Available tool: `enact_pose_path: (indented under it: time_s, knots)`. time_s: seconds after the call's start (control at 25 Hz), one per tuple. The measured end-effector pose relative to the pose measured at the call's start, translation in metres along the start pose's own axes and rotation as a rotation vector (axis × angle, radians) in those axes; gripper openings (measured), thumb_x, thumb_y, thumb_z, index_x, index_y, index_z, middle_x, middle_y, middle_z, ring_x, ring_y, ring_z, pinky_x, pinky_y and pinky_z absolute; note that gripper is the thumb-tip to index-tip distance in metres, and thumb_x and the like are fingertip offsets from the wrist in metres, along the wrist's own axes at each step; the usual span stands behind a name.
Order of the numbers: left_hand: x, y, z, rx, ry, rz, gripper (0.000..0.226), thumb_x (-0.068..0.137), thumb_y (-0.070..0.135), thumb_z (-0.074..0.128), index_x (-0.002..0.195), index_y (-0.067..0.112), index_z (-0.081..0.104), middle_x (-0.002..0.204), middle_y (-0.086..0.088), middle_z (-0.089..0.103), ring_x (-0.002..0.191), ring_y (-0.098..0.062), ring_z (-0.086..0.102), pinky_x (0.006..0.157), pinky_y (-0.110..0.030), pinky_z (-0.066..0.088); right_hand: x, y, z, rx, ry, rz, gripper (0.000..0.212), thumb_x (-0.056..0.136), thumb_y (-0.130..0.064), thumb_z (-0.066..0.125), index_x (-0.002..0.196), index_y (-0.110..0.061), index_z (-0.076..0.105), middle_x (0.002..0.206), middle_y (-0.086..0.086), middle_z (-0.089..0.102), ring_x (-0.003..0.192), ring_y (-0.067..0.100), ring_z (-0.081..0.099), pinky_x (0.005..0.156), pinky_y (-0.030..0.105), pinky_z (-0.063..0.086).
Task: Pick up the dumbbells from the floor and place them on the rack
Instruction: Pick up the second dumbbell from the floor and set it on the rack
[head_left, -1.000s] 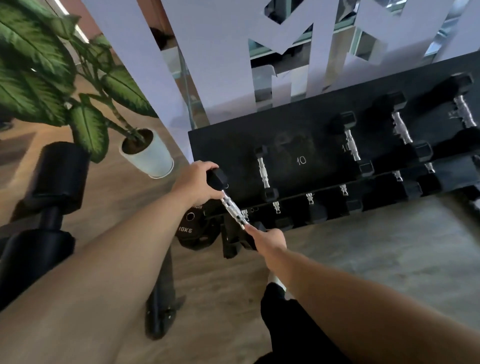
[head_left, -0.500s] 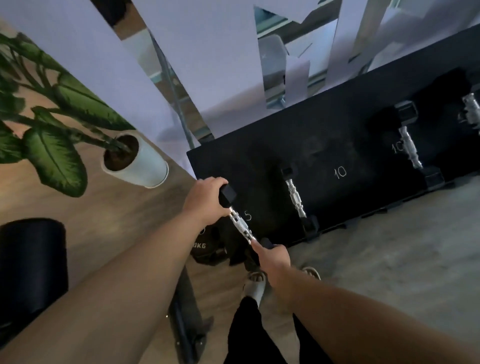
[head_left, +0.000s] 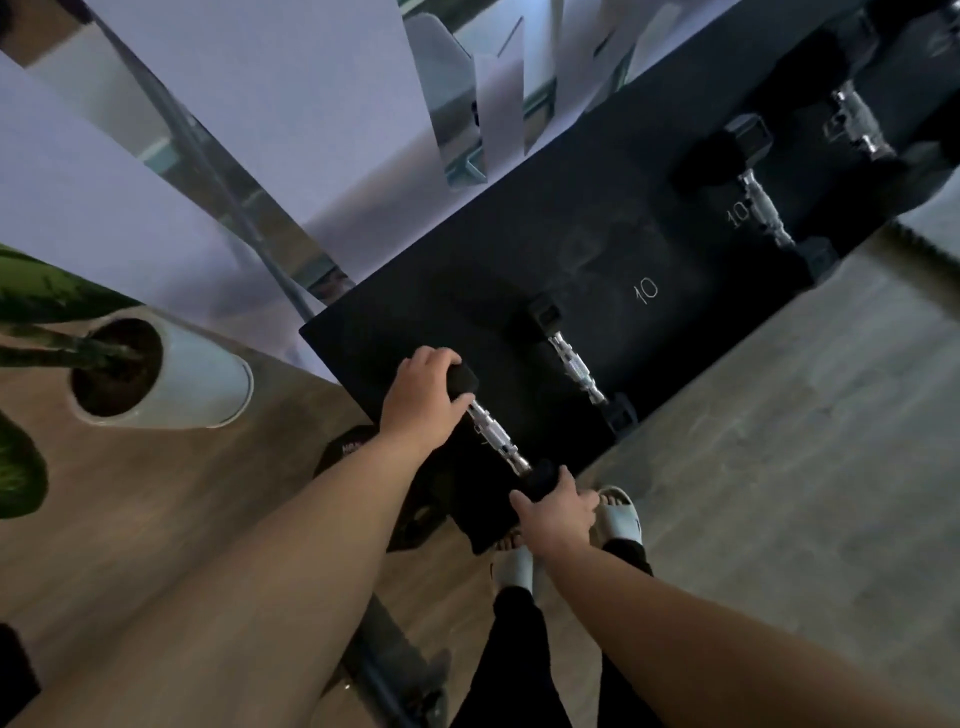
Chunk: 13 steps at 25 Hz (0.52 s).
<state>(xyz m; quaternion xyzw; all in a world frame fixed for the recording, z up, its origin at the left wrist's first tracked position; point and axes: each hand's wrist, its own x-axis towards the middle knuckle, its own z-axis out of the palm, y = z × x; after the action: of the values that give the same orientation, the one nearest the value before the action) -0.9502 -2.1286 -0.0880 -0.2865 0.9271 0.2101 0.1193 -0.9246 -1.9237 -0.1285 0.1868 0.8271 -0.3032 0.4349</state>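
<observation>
I hold a small dumbbell (head_left: 496, 435) with black heads and a chrome handle by both ends. My left hand (head_left: 423, 402) covers its far head, and my right hand (head_left: 558, 506) grips the near head. It hangs over the left end of the black rack (head_left: 441, 306), at the rack's front edge. A second small dumbbell (head_left: 576, 366) lies on the rack just to the right. Further right on the rack rest a bigger dumbbell (head_left: 761, 200) and another one (head_left: 857, 124).
A white pot (head_left: 208, 384) with a green plant stands on the wooden floor at left. A black weight plate (head_left: 345, 447) sits under the rack's left end. My feet in grey slides (head_left: 621, 514) stand close to the rack. A glass wall with white film is behind.
The view has moved closer to and more steeply over the rack. Both hands keep hold of the dumbbell, which now sits lower over the rack's left end.
</observation>
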Motion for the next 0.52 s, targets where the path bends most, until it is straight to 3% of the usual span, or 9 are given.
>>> enact_pose_path:
  time_s: [0.12, 0.28, 0.52]
  knots:
    - [0.001, -0.008, 0.007, 0.03, -0.111, 0.018, 0.08, 0.086, 0.038, 0.082, 0.153, 0.027, 0.039, 0.15, -0.004, 0.047, 0.133, -0.026, 0.05, 0.102, -0.04, 0.049, 0.009, 0.001, 0.002, -0.239, 0.076, -0.076, 0.083, 0.09, -0.048, 0.074, 0.16, -0.024, 0.034, 0.152, 0.013, 0.037, 0.14, 0.037, 0.035, 0.112, 0.048, 0.038]
    - [0.002, -0.022, 0.007, 0.038, -0.102, 0.062, 0.072, 0.088, 0.027, 0.082, 0.149, 0.022, 0.044, 0.142, -0.007, 0.05, 0.125, -0.026, 0.054, 0.098, -0.038, 0.051, 0.019, 0.004, 0.006, -0.487, 0.149, -0.281, 0.061, 0.095, -0.056, 0.061, 0.148, -0.026, 0.054, 0.142, 0.006, 0.051, 0.13, 0.032, 0.042, 0.109, 0.046, 0.033]
    - [0.003, -0.025, 0.001, -0.012, -0.176, 0.044, 0.074, 0.087, 0.028, 0.083, 0.149, 0.026, 0.042, 0.146, -0.005, 0.047, 0.127, -0.025, 0.054, 0.1, -0.04, 0.052, 0.034, -0.017, -0.009, -0.722, -0.017, -0.379, 0.077, 0.088, -0.059, 0.069, 0.154, -0.03, 0.042, 0.147, 0.004, 0.047, 0.134, 0.032, 0.039, 0.111, 0.048, 0.032]
